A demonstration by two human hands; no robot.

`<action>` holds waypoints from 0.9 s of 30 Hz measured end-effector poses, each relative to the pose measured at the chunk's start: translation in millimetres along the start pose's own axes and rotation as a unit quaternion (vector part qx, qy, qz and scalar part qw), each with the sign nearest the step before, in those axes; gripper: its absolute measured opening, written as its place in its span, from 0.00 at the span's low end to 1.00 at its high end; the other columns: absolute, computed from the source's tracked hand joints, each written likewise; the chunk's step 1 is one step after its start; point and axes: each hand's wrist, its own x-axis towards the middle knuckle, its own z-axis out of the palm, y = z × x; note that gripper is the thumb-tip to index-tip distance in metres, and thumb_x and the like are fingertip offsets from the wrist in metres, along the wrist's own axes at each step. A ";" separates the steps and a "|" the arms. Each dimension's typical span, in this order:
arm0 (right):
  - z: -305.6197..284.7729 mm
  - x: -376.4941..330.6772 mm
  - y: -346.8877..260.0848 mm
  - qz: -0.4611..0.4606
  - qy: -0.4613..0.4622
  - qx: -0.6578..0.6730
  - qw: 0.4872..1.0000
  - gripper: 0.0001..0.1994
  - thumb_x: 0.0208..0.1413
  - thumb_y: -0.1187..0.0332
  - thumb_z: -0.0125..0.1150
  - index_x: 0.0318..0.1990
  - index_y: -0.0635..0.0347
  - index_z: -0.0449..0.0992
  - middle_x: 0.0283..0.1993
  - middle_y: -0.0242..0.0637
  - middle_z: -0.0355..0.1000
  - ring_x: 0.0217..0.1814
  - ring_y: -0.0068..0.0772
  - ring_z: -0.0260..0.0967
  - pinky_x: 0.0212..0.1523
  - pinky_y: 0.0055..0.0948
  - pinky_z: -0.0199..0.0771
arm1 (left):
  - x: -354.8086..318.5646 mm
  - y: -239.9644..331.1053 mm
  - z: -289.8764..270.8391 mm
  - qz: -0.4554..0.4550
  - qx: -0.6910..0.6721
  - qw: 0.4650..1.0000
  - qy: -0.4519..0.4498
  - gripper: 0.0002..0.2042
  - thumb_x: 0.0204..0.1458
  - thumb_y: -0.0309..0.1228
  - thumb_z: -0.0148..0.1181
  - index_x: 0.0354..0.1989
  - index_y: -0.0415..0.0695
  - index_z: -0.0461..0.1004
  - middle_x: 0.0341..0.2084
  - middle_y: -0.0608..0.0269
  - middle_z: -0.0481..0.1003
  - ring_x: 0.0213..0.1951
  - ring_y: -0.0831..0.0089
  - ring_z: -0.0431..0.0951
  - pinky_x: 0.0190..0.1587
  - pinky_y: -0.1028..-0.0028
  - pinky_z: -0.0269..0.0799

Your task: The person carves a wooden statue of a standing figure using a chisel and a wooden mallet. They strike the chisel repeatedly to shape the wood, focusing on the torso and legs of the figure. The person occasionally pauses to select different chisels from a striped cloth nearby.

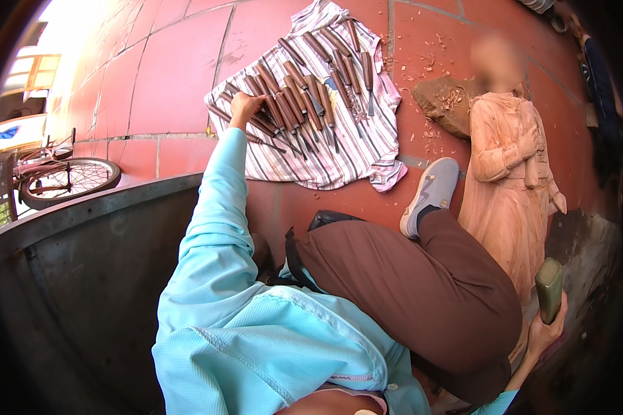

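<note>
My left hand reaches out to the left end of a row of carving chisels with brown wooden handles. Its fingers are bent down among the handles, and whatever they pinch is hidden beneath them. The chisels lie on a striped shirt spread over the floor. At the lower right, my right hand grips a greenish block-shaped mallet, its head upright. Close to it lies a carved wooden figure in a long robe, one arm across its chest; the head is blurred.
A rough wood block sits beside the figure's head, with shavings scattered on the red tiles. My bent leg and grey shoe lie between the shirt and the figure. A dark metal panel stands at left, a bicycle beyond it.
</note>
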 end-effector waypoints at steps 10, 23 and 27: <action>1.0 1.6 2.7 0.007 -0.005 -0.009 1.000 0.28 0.41 0.91 0.55 0.55 0.64 0.70 0.53 0.44 0.73 0.54 0.49 0.71 0.55 0.36 0.68 | 20.1 -19.1 -13.9 0.039 -0.030 0.998 -0.050 0.11 0.45 0.29 0.56 0.24 0.32 0.79 0.24 0.45 0.79 0.27 0.56 0.82 0.36 0.65 0.77; 0.3 2.6 -1.8 0.013 -0.007 0.001 1.000 0.28 0.42 0.89 0.56 0.55 0.63 0.70 0.53 0.46 0.73 0.54 0.50 0.71 0.54 0.37 0.69 | -12.2 -5.9 -15.2 0.005 0.133 0.991 0.034 0.29 0.38 0.49 0.72 0.36 0.31 0.79 0.37 0.40 0.79 0.43 0.51 0.80 0.47 0.61 0.74; -1.5 4.1 -0.9 0.002 -0.017 -0.006 1.000 0.26 0.46 0.86 0.58 0.56 0.61 0.69 0.54 0.47 0.72 0.55 0.50 0.71 0.54 0.36 0.69 | 4.1 -35.2 -1.3 0.017 0.051 0.997 0.058 0.24 0.40 0.45 0.70 0.31 0.30 0.79 0.24 0.45 0.78 0.29 0.61 0.80 0.33 0.66 0.72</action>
